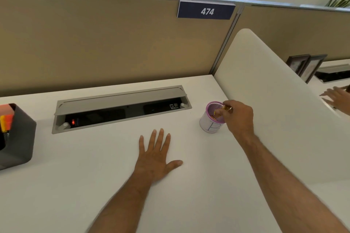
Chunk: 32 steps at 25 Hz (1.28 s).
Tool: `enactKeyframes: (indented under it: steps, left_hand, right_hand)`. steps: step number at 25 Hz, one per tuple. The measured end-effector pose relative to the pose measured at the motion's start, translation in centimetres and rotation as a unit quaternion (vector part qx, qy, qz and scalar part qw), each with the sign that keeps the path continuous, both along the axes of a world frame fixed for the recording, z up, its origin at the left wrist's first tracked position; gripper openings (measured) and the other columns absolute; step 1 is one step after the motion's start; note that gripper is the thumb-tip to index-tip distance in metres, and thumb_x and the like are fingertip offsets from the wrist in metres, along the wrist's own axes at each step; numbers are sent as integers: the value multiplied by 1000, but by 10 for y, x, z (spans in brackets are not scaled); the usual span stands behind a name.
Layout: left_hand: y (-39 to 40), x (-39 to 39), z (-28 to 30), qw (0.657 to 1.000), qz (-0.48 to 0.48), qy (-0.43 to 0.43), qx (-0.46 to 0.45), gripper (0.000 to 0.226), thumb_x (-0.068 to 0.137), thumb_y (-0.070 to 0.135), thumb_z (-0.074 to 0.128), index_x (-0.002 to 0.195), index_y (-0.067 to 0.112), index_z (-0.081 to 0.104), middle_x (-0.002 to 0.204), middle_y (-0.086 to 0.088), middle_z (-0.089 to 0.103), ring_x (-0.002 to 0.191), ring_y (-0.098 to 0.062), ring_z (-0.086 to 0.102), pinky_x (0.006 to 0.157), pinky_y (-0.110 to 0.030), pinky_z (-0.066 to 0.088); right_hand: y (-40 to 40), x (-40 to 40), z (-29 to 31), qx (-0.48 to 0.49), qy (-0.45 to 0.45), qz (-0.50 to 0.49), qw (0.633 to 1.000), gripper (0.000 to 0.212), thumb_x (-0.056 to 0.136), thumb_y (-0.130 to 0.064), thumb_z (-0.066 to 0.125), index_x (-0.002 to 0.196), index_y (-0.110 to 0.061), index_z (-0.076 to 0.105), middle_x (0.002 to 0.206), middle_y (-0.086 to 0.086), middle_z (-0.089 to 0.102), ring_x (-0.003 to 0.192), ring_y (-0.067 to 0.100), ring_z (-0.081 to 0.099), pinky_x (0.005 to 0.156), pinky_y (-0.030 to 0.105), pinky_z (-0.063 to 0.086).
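A small white cup with a pink mesh rim [209,123] stands on the white desk [94,166], right of centre. My right hand [239,117] hovers at the cup's right side, its fingertips curled over the rim and pinching a small gold-coloured object [226,108] above the opening. My left hand [157,155] lies flat on the desk, fingers straight and spread, well to the left of and nearer than the cup.
A grey cable tray [121,108] with its lid raised is set into the desk behind my left hand. A dark organiser box [18,138] with orange notes stands at the left edge. A white divider [274,100] rises at right; another person's hand [337,99] shows beyond it.
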<state>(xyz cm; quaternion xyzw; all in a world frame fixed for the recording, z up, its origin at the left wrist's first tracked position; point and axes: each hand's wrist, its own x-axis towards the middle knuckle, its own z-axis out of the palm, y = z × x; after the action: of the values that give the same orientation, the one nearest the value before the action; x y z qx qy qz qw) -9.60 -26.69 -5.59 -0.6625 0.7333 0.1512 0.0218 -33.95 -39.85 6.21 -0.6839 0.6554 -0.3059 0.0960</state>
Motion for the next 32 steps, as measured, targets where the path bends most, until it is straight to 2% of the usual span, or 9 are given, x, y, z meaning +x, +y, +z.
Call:
enactKeyframes:
  steps: [4,5,9,14,19,23,26,30,32]
  left_hand:
    - [-1,0,0,1000,-1,-2,5,98,74,90,-1,146,28,-28,158,-2,-33,143,-25,-33,114,-61,-19]
    - [-1,0,0,1000,-1,-3,5,98,74,90,-1,146,28,-28,158,-2,-33,144,-25,-33,114,-61,-19]
    - [-1,0,2,1000,-2,-3,11,99,75,89,3,147,28,-27,158,-2,-33,144,-25,-33,114,-61,-19]
    - [-2,0,2,1000,-2,0,12,99,75,89,3,146,28,-28,158,-2,-33,144,-26,-33,114,-61,-18]
    - [-1,0,1,1000,0,-4,10,99,73,90,2,143,28,-31,158,-2,-33,144,-26,-33,114,-61,-18]
    - [-2,0,1,1000,0,-1,11,102,68,92,-4,142,28,-32,158,-2,-33,143,-26,-33,114,-61,-19]
    - [-2,0,1,1000,1,-1,10,102,68,92,-5,143,28,-32,158,-2,-33,143,-26,-34,113,-61,-20]
    - [-2,0,1,1000,3,-1,4,102,70,91,0,147,28,-26,159,-2,-32,144,-25,-32,113,-61,-20]
    - [-2,0,1,1000,3,0,3,102,71,91,1,147,28,-25,159,-2,-31,144,-25,-32,113,-61,-20]
  right_hand:
    - [2,3,3,-31,-26,-20,999,66,79,-18,78,138,-19,51,90,5,70,79,29,61,76,35,47]
    - [3,3,3,-34,-29,-29,999,71,79,-18,77,142,-22,44,91,2,69,80,28,59,74,33,44]
    - [4,3,2,-27,36,-27,999,41,84,-29,75,121,-14,66,105,10,73,97,34,61,77,37,44]
    - [6,7,8,-62,-30,-51,996,86,82,-23,78,152,-22,27,95,1,69,77,29,59,71,38,48]
    - [6,2,2,-44,24,-24,998,45,84,-28,76,124,-12,64,102,8,73,93,31,66,79,38,49]
    - [7,4,2,-70,-24,-41,996,74,82,-25,77,145,-19,39,92,-3,69,74,25,61,69,31,45]
    - [4,1,0,-60,20,-24,998,39,83,-31,75,116,-13,66,100,7,73,89,33,68,73,35,47]
    - [6,2,1,-68,-22,-51,996,74,81,-28,78,144,-20,40,90,-3,69,74,25,61,69,32,45]
    - [4,0,-2,-64,18,-41,997,49,82,-31,76,126,-16,59,94,2,73,80,29,66,70,34,46]
